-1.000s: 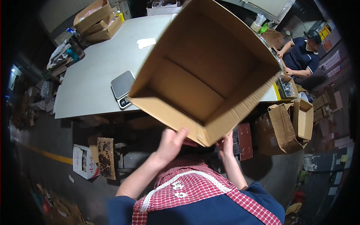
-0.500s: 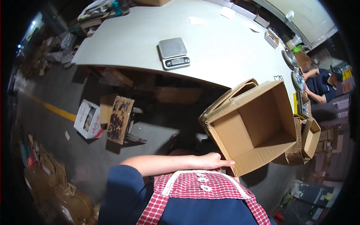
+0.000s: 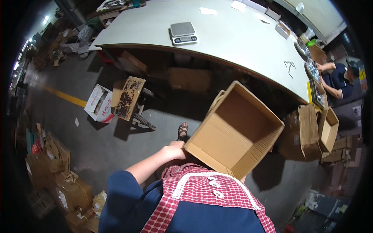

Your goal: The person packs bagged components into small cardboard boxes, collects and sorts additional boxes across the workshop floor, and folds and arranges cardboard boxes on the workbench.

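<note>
You hold one open cardboard box [image 3: 233, 132] in front of your chest, tilted so its empty inside faces up toward you. Your left hand [image 3: 175, 150] presses against the box's near left corner, fingers curled onto the cardboard; whether that grip pinches the edge or only props it, you cannot tell. Your right hand is hidden behind the box, so its grip cannot be told either. One foot in a sandal [image 3: 182, 131] shows on the floor [image 3: 116, 155] just left of the box.

Beyond the box, one long pale table [image 3: 233, 42] runs across the far side. On it stands one flat digital scale [image 3: 183, 33] toward the far left, with a few small white papers and trays farther along, too small to count surely. At the table's far right end, another person in a dark top [image 3: 338, 79] bends over two round dishes [image 3: 307, 58].

To the right of your box, two more open cardboard boxes [image 3: 316, 130] sit on the floor side by side. To the left, one white printed carton [image 3: 99, 104] lies beside one small wooden stool [image 3: 130, 99]. A heap of flattened brown cartons [image 3: 54, 171] fills the near left edge. One yellow line [image 3: 64, 96] crosses the floor at far left.
</note>
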`<state>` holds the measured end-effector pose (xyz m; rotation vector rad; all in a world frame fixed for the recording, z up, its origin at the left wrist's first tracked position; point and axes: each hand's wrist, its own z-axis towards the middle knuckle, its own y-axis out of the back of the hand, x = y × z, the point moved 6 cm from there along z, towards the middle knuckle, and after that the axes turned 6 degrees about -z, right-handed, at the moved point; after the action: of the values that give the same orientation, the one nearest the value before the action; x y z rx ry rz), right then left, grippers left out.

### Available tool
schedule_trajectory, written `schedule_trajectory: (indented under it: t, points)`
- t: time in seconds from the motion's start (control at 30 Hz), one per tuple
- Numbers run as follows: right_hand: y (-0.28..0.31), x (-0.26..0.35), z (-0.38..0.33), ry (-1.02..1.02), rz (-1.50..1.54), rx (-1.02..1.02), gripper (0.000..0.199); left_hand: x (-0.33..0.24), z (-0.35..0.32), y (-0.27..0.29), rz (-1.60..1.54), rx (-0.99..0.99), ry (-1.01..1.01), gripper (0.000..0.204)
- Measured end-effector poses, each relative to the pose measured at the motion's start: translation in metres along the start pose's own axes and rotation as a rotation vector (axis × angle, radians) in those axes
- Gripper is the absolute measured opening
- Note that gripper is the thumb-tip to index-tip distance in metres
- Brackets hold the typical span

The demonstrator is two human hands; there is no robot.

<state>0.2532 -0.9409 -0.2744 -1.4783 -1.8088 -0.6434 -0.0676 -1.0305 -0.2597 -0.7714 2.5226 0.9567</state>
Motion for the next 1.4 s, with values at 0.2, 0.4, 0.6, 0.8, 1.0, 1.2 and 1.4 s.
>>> schedule_trajectory:
  t: [0.2, 0.4, 0.6, 0.8, 1.0, 1.2, 1.4]
  points:
    - [0.06, -0.035, -0.037, 0.032, -0.074, -0.134, 0.047, 0.001, -0.07, 0.019, 0.015, -0.488, 0.164, 0.039]
    - [0.038, -0.058, -0.011, -0.032, -0.077, -0.067, 0.072, 0.003, -0.098, 0.007, -0.562, -0.722, -0.045, 0.03]
    - [-0.002, -0.078, 0.004, 0.004, -0.004, -0.03, 0.083, 0.022, -0.113, 0.015, -0.692, -0.869, -0.017, 0.033]
    - [-0.065, -0.061, 0.011, -0.105, -0.054, 0.07, 0.084, 0.063, -0.126, 0.029, -0.565, -0.846, 0.036, 0.04]
    - [-0.107, -0.057, 0.02, -0.088, -0.057, 0.019, 0.082, 0.106, -0.136, 0.046, -0.653, -0.928, -0.072, 0.039]
    - [-0.121, -0.038, 0.012, -0.059, -0.118, -0.073, 0.082, 0.137, -0.112, 0.077, -0.668, -0.824, 0.001, 0.036]
    - [-0.118, -0.026, -0.007, -0.008, -0.147, -0.133, 0.085, 0.163, -0.063, 0.084, -0.635, -0.535, -0.045, 0.033]
